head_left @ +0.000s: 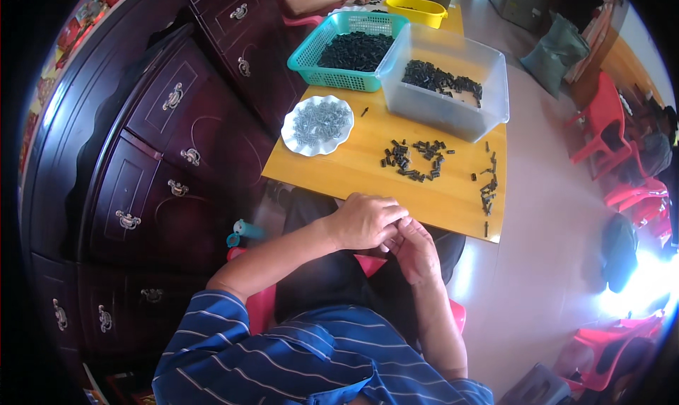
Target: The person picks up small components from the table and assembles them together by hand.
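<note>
My left hand [364, 221] and my right hand [415, 249] meet at the near edge of the yellow table [339, 172], fingertips pressed together. Whatever they pinch is too small or too hidden to make out. Just beyond them lies a loose group of small black parts [417, 159], short and tube-like. Along the table's right side runs a line of slimmer black pieces [488, 186]. A white scalloped plate [288, 133] to the left holds many small clear pieces [320, 122]. One dark pin-like piece [365, 112] lies by itself near the plate.
Behind stand a green basket [311, 73] and a clear plastic bin [453, 119], both holding black parts. Farther back are a yellow tub [424, 16] and another person's arm [318, 2]. Dark wooden cabinets [191, 214] line the left; red chairs [605, 122] stand at right.
</note>
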The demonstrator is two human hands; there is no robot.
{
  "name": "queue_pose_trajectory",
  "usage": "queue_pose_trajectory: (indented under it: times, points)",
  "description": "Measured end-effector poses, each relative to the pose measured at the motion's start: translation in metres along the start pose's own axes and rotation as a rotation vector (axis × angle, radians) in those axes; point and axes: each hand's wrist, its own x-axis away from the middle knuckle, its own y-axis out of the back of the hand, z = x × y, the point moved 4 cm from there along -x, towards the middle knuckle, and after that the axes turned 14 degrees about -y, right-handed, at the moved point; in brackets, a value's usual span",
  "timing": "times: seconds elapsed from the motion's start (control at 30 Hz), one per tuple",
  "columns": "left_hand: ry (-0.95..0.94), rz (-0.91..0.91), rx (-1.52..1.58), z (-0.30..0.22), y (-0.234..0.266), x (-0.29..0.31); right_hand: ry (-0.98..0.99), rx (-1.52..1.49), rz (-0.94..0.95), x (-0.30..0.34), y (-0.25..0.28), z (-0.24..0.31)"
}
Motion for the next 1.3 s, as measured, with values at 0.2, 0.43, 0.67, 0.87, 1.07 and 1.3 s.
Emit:
queue_pose_trajectory:
  times: [0.2,0.43,0.67,0.87,1.07,1.3]
  points:
    - [0.114,0.066,0.281,0.004,0.009,-0.002,0.002,0.007,-0.017,-0.001,0.001,0.000]
    - [0.147,-0.068,0.435,0.013,0.007,0.006,-0.032,-0.004,0.004,-0.002,0.005,-0.004]
    - [0.411,0.200,0.468,0.043,0.008,0.021,-0.009,0.244,-0.191,0.003,-0.008,0.001]
    - [0.531,0.434,0.563,0.099,0.000,0.049,0.042,0.282,-0.229,0.005,-0.005,0.004]
    - [0.582,-0.831,0.669,0.169,0.105,-0.009,0.029,0.282,-0.205,0.006,-0.007,0.004]
    - [0.536,-0.339,0.623,0.131,-0.012,0.014,0.008,0.279,-0.172,0.003,-0.006,0.004]
